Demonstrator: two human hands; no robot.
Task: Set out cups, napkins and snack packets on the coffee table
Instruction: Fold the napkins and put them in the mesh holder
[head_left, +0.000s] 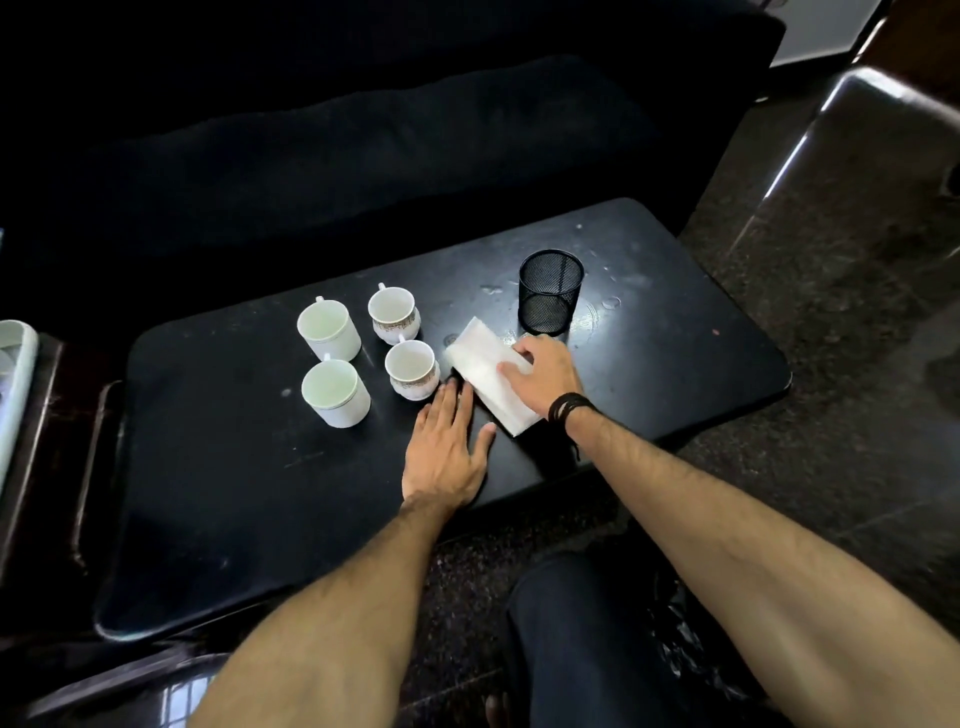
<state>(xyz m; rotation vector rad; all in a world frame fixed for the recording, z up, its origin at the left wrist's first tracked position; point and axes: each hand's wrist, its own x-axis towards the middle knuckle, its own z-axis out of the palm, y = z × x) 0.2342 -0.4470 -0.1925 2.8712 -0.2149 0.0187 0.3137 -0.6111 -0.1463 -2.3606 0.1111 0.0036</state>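
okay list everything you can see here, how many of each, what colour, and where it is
plain cups: 2, white, left column of the group on the coffee table
patterned cups: 2, white with a brown band, right column of the group
napkin stack: 1, white, right of the cups, under the right hand
mesh holder: 1, black, empty, behind the napkins
coffee table: 1, black, centre
sofa: 1, dark, behind the table
left hand: flat on the table, fingertips at the napkins' near edge
right hand: resting on the napkins, black bands on the wrist
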